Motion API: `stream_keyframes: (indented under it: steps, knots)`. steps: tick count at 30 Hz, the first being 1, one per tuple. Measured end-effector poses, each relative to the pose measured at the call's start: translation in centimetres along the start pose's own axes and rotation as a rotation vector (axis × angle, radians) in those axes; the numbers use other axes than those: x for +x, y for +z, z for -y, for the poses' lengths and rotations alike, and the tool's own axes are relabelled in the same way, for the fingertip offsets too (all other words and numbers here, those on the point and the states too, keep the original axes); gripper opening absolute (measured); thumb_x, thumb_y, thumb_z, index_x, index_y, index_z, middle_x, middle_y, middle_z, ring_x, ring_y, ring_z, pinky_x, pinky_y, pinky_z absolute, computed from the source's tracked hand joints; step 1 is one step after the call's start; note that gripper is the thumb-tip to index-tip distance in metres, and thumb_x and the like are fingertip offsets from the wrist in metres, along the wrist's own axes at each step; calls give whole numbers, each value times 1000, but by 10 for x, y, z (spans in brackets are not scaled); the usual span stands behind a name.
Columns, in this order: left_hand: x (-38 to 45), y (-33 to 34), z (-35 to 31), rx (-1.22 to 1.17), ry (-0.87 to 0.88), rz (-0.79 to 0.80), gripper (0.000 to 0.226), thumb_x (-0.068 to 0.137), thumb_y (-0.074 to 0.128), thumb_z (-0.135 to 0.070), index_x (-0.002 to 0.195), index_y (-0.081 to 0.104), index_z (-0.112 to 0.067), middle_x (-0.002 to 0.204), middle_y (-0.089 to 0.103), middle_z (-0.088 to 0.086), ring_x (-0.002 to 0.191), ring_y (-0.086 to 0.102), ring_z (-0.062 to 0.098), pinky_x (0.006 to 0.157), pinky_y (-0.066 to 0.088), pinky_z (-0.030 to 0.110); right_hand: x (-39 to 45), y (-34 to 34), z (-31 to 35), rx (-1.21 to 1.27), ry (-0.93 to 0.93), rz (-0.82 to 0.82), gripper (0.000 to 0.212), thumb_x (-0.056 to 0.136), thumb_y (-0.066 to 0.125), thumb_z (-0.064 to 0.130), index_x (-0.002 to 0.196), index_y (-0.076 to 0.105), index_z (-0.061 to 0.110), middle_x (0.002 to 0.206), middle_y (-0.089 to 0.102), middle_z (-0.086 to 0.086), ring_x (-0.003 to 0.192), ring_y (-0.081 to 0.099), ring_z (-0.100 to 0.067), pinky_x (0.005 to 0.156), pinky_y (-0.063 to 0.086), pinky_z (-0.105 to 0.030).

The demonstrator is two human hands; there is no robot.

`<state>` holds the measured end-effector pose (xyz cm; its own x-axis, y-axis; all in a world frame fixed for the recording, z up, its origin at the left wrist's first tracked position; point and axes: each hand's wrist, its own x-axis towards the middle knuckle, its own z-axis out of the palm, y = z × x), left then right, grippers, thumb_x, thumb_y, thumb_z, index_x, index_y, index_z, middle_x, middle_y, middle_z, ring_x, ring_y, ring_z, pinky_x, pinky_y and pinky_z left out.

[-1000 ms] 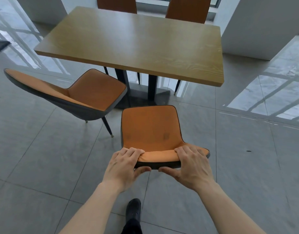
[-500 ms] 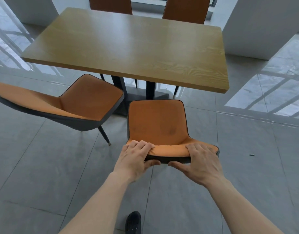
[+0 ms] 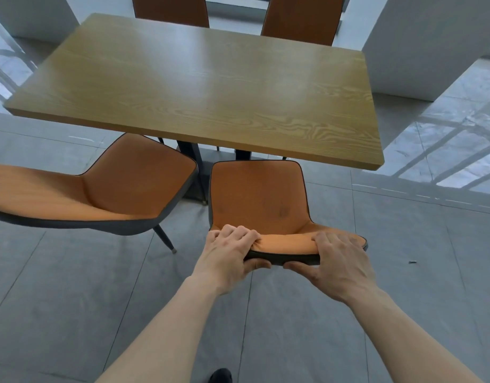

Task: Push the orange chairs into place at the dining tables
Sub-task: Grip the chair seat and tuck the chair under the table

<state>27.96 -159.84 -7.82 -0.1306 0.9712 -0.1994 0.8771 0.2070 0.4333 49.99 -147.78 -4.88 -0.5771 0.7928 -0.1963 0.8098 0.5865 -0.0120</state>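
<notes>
Orange chair [image 3: 259,200] stands at the near edge of the wooden dining table [image 3: 199,87], seat front just reaching under the tabletop; left hand [image 3: 227,258] and right hand [image 3: 336,265] each clamp its backrest top, fingers over, thumbs beneath. Judgement: push evenly with both hands, straight, clear of the neighbouring angled chair [image 3: 105,189] and the table pedestal [image 3: 192,161]

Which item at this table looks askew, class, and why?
The left chair sits turned at an angle to the table, not squared up. The chair the hands grip faces it straight.
</notes>
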Motion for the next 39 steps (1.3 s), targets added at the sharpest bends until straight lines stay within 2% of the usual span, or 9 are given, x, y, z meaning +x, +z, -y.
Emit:
stream_keyframes:
  steps: [7, 10, 12, 17, 19, 21, 24, 28, 39]
  knots:
    - [-14, -9, 7, 2, 18, 58, 56, 89, 39, -76, 132, 43, -41, 130, 52, -17, 118, 42, 15, 102, 33, 42, -14, -4, 21, -12, 73, 60, 103, 55, 6, 107, 98, 57, 28, 98, 66, 6, 89, 59, -19, 85, 45, -36]
    - [-25, -18, 26, 24, 37, 100, 68, 82, 27, -83, 134, 43, -41, 131, 51, -17, 120, 43, 15, 104, 34, 40, -29, -3, 48, -44, 104, 71, 100, 58, 12, 106, 96, 57, 26, 95, 65, 5, 86, 59, -20, 82, 45, -37]
    - [-32, -23, 37, 47, 45, 112, 66, 83, 30, -81, 135, 42, -41, 132, 50, -18, 121, 43, 14, 105, 33, 39, -34, -2, 62, -56, 106, 64, 96, 63, 17, 104, 97, 58, 24, 95, 65, 4, 87, 60, -21, 82, 43, -37]
    - [-36, -28, 35, 56, 23, 118, 58, 90, 42, -76, 137, 40, -43, 135, 50, -19, 127, 40, 14, 114, 27, 39, -31, -2, 58, 23, 59, 127, 103, 65, 16, 106, 114, 59, 26, 113, 64, 4, 105, 57, -20, 96, 44, -37]
    - [-40, -29, 29, 79, 5, 107, 64, 91, 41, -77, 144, 37, -42, 144, 46, -16, 137, 34, 13, 124, 14, 43, -30, -2, 47, 107, 21, 184, 100, 68, 22, 104, 126, 56, 29, 123, 62, 7, 113, 55, -17, 102, 43, -37]
    - [-47, -26, 20, 86, 17, 81, 72, 92, 37, -78, 151, 32, -37, 151, 41, -14, 144, 27, 13, 126, 8, 43, -31, -3, 38, 173, 34, 196, 103, 67, 24, 105, 135, 53, 34, 132, 60, 11, 120, 52, -15, 108, 40, -38]
    - [-50, -18, 12, 15, -2, 46, 77, 91, 25, -83, 152, 32, -36, 149, 42, -16, 139, 30, 11, 120, 16, 36, -34, -2, 35, 142, 101, 179, 115, 59, 19, 109, 138, 53, 34, 136, 58, 10, 124, 50, -18, 112, 36, -41]
    - [-36, -18, 27, 33, 29, 75, 76, 87, 14, -85, 142, 41, -40, 139, 49, -19, 126, 38, 11, 110, 26, 37, -30, -3, 45, 90, 136, 200, 116, 58, 14, 109, 135, 53, 33, 136, 59, 7, 125, 50, -21, 112, 36, -43]
    - [-40, -22, 48, 33, 79, 92, 74, 88, 15, -86, 138, 45, -41, 130, 53, -19, 120, 42, 11, 108, 28, 38, -31, 9, 61, 94, 154, 205, 121, 55, 8, 111, 130, 55, 29, 130, 59, 4, 123, 50, -24, 109, 35, -48]
